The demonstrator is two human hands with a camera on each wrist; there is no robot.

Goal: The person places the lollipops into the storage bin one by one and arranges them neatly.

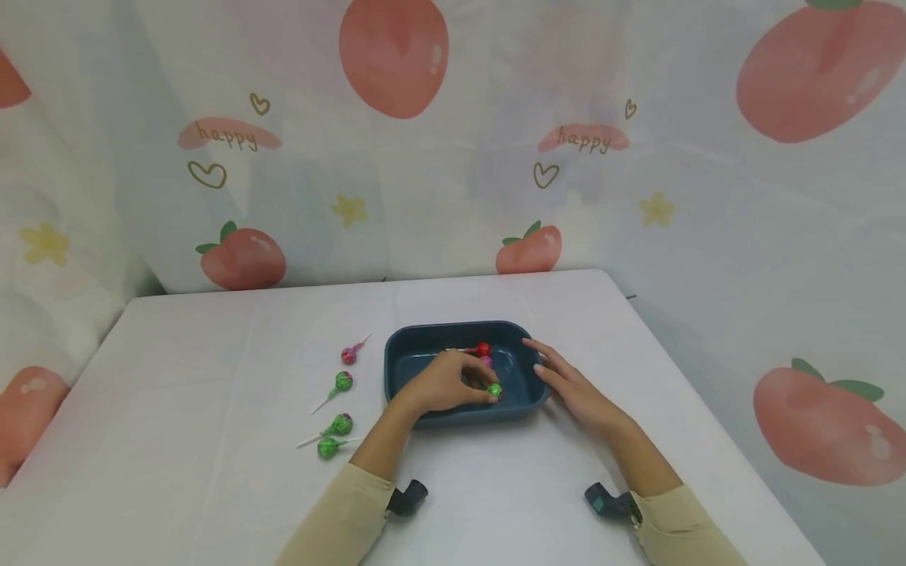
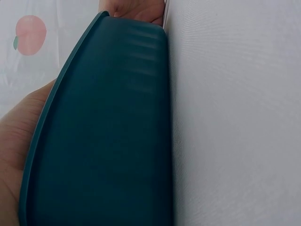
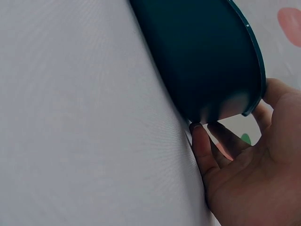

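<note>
A dark blue tray [image 1: 520, 385] stands on the table with a red lollipop [image 1: 483, 348] and a pink lollipop [image 1: 487, 361] inside. Reaching over the near rim, my left hand [image 1: 449, 383] pinches a green lollipop [image 1: 495, 391] between thumb and fingers, low inside the tray; its stick is hidden. My right hand [image 1: 576, 393] touches the tray's right end with fairly straight fingers. In the right wrist view, fingertips [image 3: 201, 136] rest against the outer wall near the table. The left wrist view shows mostly the tray's outer side [image 2: 108, 117], so the held lollipop is hidden there.
Left of the tray, a pink lollipop [image 1: 349, 355] and several green lollipops [image 1: 343, 381] lie apart on the white tablecloth [image 1: 212, 409]. The lowest green lollipop [image 1: 328, 448] is close to my left forearm. A fruit-patterned curtain [image 1: 439, 196] hangs behind the table.
</note>
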